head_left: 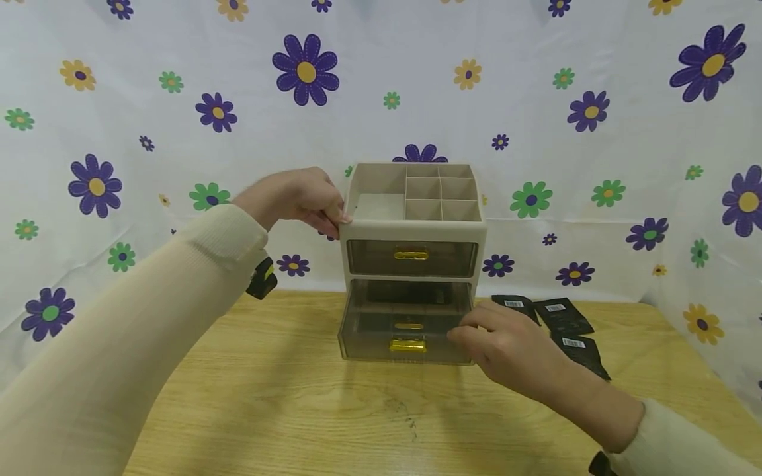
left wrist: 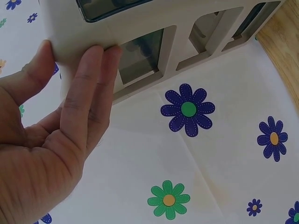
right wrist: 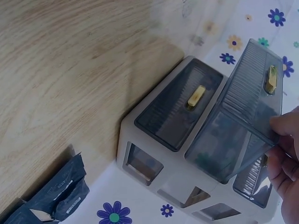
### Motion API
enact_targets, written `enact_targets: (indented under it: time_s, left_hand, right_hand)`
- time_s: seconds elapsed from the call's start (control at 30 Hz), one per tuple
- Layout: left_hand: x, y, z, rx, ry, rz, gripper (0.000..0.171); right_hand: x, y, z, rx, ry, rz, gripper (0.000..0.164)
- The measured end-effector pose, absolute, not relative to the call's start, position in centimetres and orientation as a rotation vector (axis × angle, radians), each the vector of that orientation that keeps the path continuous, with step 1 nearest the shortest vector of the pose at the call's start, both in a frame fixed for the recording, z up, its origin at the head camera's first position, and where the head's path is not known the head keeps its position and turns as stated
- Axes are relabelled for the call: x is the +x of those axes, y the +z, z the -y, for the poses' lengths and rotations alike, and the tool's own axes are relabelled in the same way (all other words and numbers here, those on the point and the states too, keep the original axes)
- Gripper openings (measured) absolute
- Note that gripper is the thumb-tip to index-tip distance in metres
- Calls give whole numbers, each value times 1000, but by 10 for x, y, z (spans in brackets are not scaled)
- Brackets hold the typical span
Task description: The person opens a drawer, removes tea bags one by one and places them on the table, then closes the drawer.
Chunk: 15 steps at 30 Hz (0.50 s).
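A beige desktop drawer organizer (head_left: 413, 227) stands on the table, its middle smoky clear drawer (head_left: 369, 345) pulled out towards me. My left hand (head_left: 306, 195) grips the organizer's upper left front corner. In the left wrist view, the thumb of that hand (left wrist: 60, 121) lies on one face and its fingertips on the side with the cutouts. With my right hand (head_left: 506, 344) I pinch the right end of the open drawer's front. The right wrist view has the thumb (right wrist: 284, 125) on the drawer front near a gold handle (right wrist: 271, 80), the fingers curled at its edge.
Several black packets (head_left: 563, 317) with white labels lie on the table right of the organizer. On its top are open compartments (head_left: 423, 210). The top drawer (head_left: 440, 259) is closed. A flower-print cloth (head_left: 250, 66) hangs behind the wooden table (head_left: 286, 410).
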State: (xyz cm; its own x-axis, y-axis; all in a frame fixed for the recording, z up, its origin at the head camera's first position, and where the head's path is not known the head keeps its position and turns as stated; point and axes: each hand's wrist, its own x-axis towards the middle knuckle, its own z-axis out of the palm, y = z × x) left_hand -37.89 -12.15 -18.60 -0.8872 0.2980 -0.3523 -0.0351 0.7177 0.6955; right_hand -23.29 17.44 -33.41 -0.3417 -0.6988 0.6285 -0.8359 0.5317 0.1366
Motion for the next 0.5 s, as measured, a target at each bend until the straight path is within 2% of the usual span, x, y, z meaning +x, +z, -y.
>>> enact_targets:
  time_s: [0.5]
  left_hand:
    - [-379,-186,121,196,1024,-2479,32]
  right_hand:
    - [-259,-342,-177,1175,291,2119,5]
